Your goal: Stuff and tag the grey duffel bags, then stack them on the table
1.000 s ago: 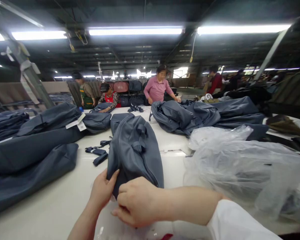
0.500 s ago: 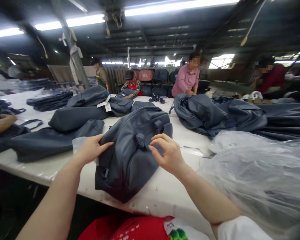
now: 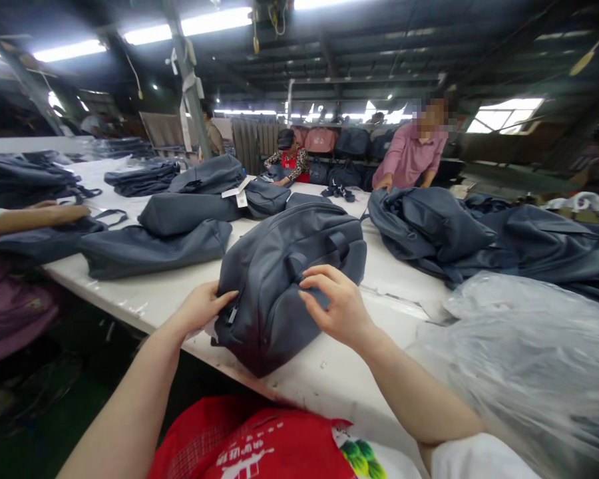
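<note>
A dark blue-grey backpack (image 3: 279,293) with short loop handles leans on the white table (image 3: 389,279) in front of me. My left hand (image 3: 202,307) grips its left side, thumb on the outer face beside a small zipper pull (image 3: 233,315) and the other fingers hidden behind. Over the front of the bag is my right hand (image 3: 337,303), its fingers curled and the tips of thumb and forefinger close together near a seam. Whatever lies between those tips is too small to make out.
Clear plastic bags (image 3: 529,359) are heaped at the right. More blue-grey bags lie at the left (image 3: 154,249) and right (image 3: 429,223). A co-worker's arm (image 3: 44,216) reaches in from the left; a person in pink (image 3: 412,156) handles bags across the table.
The view has turned left, so the surroundings sit farther right. My left hand keeps its hold on the backpack, and my right hand stays at its front with little change.
</note>
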`<state>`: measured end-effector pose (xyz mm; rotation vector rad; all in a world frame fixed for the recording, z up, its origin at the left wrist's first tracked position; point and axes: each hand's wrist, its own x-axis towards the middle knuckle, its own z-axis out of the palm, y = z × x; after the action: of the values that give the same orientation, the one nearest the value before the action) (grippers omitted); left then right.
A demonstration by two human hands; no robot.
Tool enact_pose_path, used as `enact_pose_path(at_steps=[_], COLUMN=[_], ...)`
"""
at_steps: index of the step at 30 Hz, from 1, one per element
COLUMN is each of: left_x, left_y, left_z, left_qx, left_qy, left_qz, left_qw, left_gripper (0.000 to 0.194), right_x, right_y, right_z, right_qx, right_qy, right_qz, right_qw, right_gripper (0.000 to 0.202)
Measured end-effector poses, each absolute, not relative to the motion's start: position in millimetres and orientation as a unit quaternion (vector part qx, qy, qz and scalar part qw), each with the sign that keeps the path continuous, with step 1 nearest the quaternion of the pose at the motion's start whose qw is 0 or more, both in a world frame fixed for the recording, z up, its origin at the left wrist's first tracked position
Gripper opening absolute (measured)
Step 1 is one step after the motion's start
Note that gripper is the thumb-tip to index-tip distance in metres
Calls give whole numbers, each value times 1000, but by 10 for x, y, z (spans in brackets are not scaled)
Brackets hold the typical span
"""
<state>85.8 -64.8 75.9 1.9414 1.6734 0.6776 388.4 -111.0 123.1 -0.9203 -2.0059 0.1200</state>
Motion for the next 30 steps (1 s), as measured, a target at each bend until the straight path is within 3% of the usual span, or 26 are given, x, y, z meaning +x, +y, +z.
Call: enact_pose_path(at_steps=[5, 8, 14, 21, 25, 28, 30], left_x=[744, 635, 596, 651, 603, 547, 501], left_y=[-554, -442, -438, -677, -765, -874, -983], left_z=[867, 939, 744, 703, 647, 552, 484], left_qx=[751, 743, 730, 713, 677, 550, 438], left_qy=[628, 646, 646, 630, 624, 637, 633], left_qz=[193, 172, 219, 288, 366, 518, 609], left_qw=[59, 3, 48, 111, 135, 151, 192], left_gripper=[43, 46, 45, 44, 47, 46, 43], right_x=[3886, 3915, 3903, 3595, 3386, 3267, 3217], right_y=[-1108, -1131, -1078, -758, -316, -112, -152], right_z=[1182, 1165, 1220, 1700, 1857, 1733, 1564], right_qx=[-382, -384, -390, -329, -279, -293, -311], right_qy=[-823, -825, -813, -838, -909, -934, -933], right_qz=[51, 51, 27, -58, -90, -79, -76], right_qw=[417, 412, 431, 430, 296, 190, 165], right_gripper=[7, 6, 12, 25, 34, 38, 41])
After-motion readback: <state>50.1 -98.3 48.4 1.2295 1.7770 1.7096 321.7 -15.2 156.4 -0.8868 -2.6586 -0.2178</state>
